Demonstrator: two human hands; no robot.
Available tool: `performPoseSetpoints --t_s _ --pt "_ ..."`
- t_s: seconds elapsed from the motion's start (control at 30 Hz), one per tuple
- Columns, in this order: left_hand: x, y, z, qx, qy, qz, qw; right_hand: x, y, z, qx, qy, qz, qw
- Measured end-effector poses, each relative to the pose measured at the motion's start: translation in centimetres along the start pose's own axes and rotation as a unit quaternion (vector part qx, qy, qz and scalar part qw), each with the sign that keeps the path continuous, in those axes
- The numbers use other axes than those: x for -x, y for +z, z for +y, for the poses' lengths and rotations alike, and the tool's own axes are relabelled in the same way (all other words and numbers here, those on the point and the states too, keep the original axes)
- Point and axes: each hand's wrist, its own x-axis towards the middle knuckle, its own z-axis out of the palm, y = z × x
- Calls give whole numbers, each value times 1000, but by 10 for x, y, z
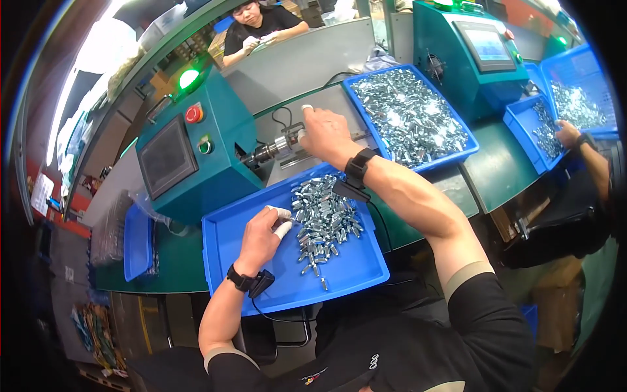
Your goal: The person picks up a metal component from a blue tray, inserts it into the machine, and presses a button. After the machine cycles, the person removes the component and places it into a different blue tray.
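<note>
My left hand (260,240), with white covers on its fingertips, is closed in a pinch at the left edge of a pile of small shiny metal parts (326,215). A small metal part shows at its thumb and forefinger. The pile lies in a blue tray (274,287) before me. Farther off, my right hand (328,135) curls over a metal fixture block (295,132) beside the chuck (261,155) of a green machine (209,176). That hand hides part of the block and whatever lies under the palm. Both wrists wear black bands with small devices.
A second blue tray (471,151), heaped with metal parts, stands right of the machine. Another green machine (470,59) is beyond it. A co-worker's hand (567,134) is at blue bins on the right. Another person (261,29) sits behind the grey partition (307,59). Cables hang near my wrists.
</note>
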Motion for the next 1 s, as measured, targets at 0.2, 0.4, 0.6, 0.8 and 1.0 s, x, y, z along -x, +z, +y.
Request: performPoseSetpoints --t_s 0.2,0.4,0.6,0.8,1.0 --pt "-1 -6 10 58 -14 -15 998 33 -35 32 -30 -38 72 996" --pt "-25 -10 16 72 20 23 997 92 -113 119 84 54 68 993" --pt "-100 -8 41 -64 163 90 980 117 -128 131 73 11 152 986" --pt "-177 7 30 -159 167 110 967 156 -79 64 -174 -72 132 973" --pt "-199 14 14 -193 162 90 963 162 -65 66 -206 -100 178 957"
